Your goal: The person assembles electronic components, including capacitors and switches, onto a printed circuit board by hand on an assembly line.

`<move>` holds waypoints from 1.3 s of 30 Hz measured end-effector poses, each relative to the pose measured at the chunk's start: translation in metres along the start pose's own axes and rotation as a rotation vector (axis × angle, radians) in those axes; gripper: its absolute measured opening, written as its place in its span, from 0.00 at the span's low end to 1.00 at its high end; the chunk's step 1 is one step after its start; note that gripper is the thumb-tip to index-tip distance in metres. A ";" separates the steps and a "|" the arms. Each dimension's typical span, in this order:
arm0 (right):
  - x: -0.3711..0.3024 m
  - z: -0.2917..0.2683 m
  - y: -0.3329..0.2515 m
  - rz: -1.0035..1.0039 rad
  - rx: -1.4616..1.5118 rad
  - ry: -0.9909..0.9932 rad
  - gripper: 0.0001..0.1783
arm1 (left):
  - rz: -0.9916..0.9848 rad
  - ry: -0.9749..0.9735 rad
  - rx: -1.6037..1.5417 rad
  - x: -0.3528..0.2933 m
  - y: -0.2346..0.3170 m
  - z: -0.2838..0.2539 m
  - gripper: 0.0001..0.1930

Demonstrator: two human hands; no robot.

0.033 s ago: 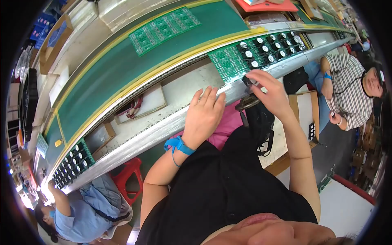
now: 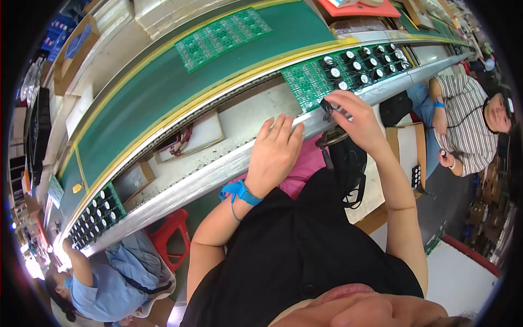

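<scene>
In my right hand (image 2: 357, 122), thumb and fingers pinch a small black capacitor (image 2: 327, 107) with a pale end, at the near edge of a green circuit board (image 2: 303, 87). Several black capacitors with round white tops (image 2: 357, 65) stand on the board's right part; its left part carries none of these tall parts. My left hand (image 2: 277, 152) rests palm down on the silver rail (image 2: 218, 173), fingers stretched out and holding nothing. A blue strap is around my left wrist.
Beyond the rail runs a green conveyor belt (image 2: 158, 87) with another green board (image 2: 220, 39) on it. To the left, a person in blue (image 2: 109, 289) reaches to a populated board (image 2: 95, 218). A person in stripes (image 2: 466, 114) sits at right, near a cardboard box (image 2: 411, 141).
My right fingertips have shifted slightly left, and the capacitor shows more between them. The boards and my left hand appear a little further right in the picture.
</scene>
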State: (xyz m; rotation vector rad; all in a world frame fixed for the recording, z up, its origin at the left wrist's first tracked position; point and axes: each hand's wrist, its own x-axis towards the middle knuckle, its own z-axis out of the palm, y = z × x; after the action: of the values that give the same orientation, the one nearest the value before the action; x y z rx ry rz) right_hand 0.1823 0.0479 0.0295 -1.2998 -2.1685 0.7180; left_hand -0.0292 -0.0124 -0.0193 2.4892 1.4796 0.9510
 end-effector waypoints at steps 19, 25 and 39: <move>0.039 0.016 -0.002 0.003 -0.252 -0.124 0.16 | 0.054 -0.071 0.059 -0.005 -0.004 0.000 0.16; 0.048 0.013 -0.005 0.171 -0.141 -0.221 0.14 | 0.057 -0.057 0.088 -0.006 -0.005 0.000 0.16; 0.004 -0.019 0.002 -0.115 -0.104 0.188 0.23 | 0.052 -0.046 0.041 0.000 0.001 0.000 0.15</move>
State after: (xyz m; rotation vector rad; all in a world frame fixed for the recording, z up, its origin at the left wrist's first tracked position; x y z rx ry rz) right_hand 0.1943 0.0559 0.0430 -1.2288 -2.1304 0.4243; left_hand -0.0286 -0.0129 -0.0185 2.5719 1.4428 0.8735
